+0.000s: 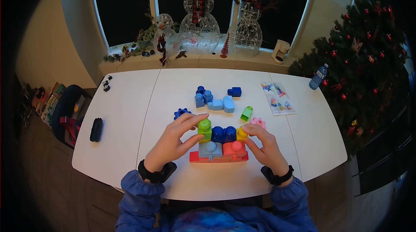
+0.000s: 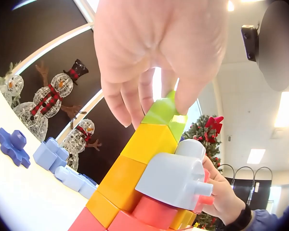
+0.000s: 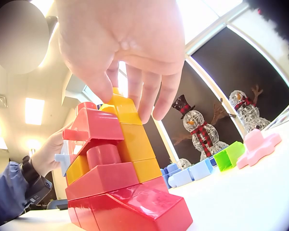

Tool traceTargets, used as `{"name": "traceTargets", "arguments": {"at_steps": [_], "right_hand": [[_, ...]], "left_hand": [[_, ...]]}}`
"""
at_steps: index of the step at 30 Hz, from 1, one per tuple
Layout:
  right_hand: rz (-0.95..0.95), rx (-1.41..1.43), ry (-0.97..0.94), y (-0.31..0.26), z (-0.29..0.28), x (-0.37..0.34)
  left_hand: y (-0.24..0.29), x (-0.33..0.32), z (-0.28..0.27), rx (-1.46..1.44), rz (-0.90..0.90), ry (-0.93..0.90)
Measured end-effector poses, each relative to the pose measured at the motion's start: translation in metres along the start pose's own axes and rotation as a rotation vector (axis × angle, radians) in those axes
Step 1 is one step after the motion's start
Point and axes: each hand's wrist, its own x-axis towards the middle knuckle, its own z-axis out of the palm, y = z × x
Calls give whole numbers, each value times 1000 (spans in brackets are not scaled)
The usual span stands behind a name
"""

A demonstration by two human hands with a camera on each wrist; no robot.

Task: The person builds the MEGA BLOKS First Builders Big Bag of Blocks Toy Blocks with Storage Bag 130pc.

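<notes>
A built structure of toy building blocks stands on the table, with a long red base (image 1: 219, 160). On its front sit a grey-blue block (image 1: 210, 150) and a coral-red block (image 1: 234, 149), each with a small peg sticking out. Dark blue blocks (image 1: 223, 134) fill the top middle. At the top left, my left hand (image 1: 173, 142) grips a lime green block (image 2: 161, 111) between thumb and fingers, above stacked yellow and orange blocks. Thumb and fingers of my right hand (image 1: 266, 144) pinch a yellow block (image 3: 125, 109) on the top right corner.
Behind the structure lie light blue blocks (image 1: 222, 104), a dark blue block (image 1: 234, 91), a blue gear-shaped piece (image 1: 182, 113), a green block (image 1: 246, 113) and a pink gear-shaped piece (image 1: 258, 122). A picture sheet (image 1: 277, 97) and a water bottle (image 1: 319, 76) are right; a dark case (image 1: 96, 129) is left.
</notes>
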Motion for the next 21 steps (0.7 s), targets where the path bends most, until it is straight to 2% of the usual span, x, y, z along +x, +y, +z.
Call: {"name": "traceTargets", "arguments": {"at_steps": [5, 8, 9, 12, 18, 21], "right_hand": [[17, -14, -29, -4, -6, 7], [68, 66, -180, 6, -28, 29], [98, 63, -166, 10, -32, 42], [183, -74, -143, 41, -31, 77], [11, -431, -240, 141, -5, 129], [60, -677, -338, 152, 14, 144]], "left_hand": [[9, -14, 14, 10, -102, 45], [9, -24, 23, -20, -183, 55], [3, -25, 27, -17, -211, 53], [-7, -28, 34, -38, -223, 70], [-7, -26, 36, -64, -185, 108], [-16, -28, 39, -79, -193, 107]]}}
